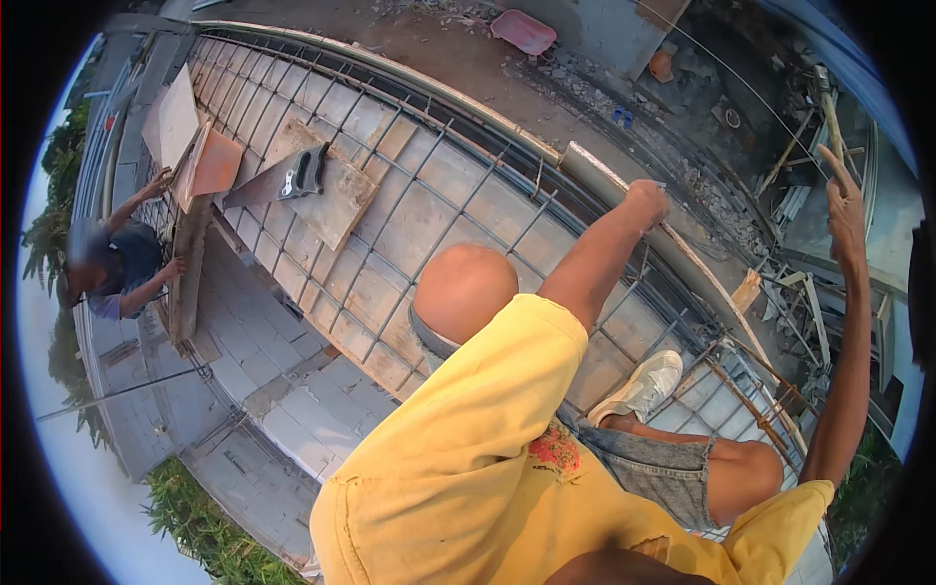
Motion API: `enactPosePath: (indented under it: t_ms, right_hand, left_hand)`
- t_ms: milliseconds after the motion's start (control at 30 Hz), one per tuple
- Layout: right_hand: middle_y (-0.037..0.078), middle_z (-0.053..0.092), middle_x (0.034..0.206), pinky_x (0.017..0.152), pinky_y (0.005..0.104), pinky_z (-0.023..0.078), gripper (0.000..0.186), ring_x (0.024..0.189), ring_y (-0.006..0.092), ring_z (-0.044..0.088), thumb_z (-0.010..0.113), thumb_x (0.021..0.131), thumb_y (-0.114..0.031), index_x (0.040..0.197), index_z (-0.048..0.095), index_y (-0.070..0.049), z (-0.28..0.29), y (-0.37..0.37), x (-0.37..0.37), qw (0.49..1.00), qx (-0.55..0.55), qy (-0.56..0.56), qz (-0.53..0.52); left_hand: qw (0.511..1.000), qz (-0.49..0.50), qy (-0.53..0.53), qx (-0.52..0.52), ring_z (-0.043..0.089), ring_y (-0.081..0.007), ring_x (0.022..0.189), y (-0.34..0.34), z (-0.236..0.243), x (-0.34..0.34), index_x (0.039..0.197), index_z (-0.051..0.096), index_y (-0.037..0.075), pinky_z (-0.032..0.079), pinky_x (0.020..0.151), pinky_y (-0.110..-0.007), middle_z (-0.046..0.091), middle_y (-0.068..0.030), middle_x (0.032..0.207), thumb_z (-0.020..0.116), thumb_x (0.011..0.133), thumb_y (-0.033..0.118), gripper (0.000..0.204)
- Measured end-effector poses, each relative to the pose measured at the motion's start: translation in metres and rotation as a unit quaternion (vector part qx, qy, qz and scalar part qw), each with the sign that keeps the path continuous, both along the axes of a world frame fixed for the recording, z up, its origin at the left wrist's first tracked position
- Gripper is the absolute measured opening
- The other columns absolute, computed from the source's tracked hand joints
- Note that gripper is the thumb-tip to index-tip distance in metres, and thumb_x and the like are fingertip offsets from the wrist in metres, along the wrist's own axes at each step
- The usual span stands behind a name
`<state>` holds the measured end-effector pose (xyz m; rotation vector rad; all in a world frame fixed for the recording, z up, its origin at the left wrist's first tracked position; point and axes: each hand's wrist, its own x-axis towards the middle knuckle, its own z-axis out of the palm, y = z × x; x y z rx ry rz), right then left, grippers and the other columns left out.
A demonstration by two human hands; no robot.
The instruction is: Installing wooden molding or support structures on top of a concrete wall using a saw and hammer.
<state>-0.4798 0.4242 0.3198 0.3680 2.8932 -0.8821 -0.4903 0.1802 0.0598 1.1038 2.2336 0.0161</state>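
Note:
My left hand [646,206] is closed over the upper edge of a long formwork board [597,175]. A small pale tip shows at its fingers, too little to name. My right hand [846,210] is raised in the air at the right, its fingers stretched out and nothing held in them. Between my knees and the far end of the slab runs a grid of steel bars [441,192] over pale panels. On it, left of my left arm, a hand saw [283,180] with a black and grey handle rests across a stained plywood piece [343,210].
A co-worker [125,255] at the left has both hands at a wooden beam [192,263] and boards. Below the outer edge lie rubble, a pink wheelbarrow tray [524,32] and blue sandals [622,118]. A block wall [297,414] drops away on the inner side.

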Motion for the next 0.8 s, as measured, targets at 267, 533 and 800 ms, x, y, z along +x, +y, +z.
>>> enactPosePath:
  t_ms: [267, 533, 800]
  right_hand:
    - [0.015, 0.06, 0.103, 0.09, 0.0411, 0.047, 0.078, 0.104, 0.031, 0.059, 0.082, 0.067, -0.041, 0.131, 0.055, -0.005, -0.151, -0.055, 0.066, 0.964, 0.099, -0.208, 0.131]
    - [0.018, 0.05, 0.119, 0.092, 0.0451, 0.048, 0.09, 0.111, 0.0362, 0.056, 0.083, 0.055, -0.056, 0.129, 0.057, -0.01, -0.17, -0.024, 0.09, 0.931, 0.198, -0.273, 0.137]
    - [0.017, 0.055, 0.113, 0.088, 0.0432, 0.05, 0.046, 0.107, 0.0346, 0.058, 0.077, 0.069, -0.033, 0.107, 0.066, -0.009, -0.227, -0.027, 0.106, 0.9, 0.247, -0.269, 0.237]
  left_hand:
    - [0.999, -0.016, 0.029, -0.003, 0.067, -0.0203, 0.1, -0.002, -0.001, -0.001, 0.103, 0.074, 0.019, 0.053, 0.078, -0.033, 0.071, -0.0003, 0.106, 0.075, 0.075, 0.025, 0.028]
    - [0.999, -0.041, 0.014, -0.029, 0.066, -0.0215, 0.1, 0.005, 0.003, -0.003, 0.106, 0.072, 0.022, 0.053, 0.081, -0.034, 0.07, -0.0013, 0.106, 0.077, 0.074, 0.031, 0.033]
    - [0.998, -0.047, 0.007, -0.043, 0.062, -0.0225, 0.11, 0.008, 0.018, -0.002, 0.121, 0.064, 0.028, 0.051, 0.089, -0.037, 0.065, -0.0007, 0.119, 0.076, 0.077, 0.037, 0.046]
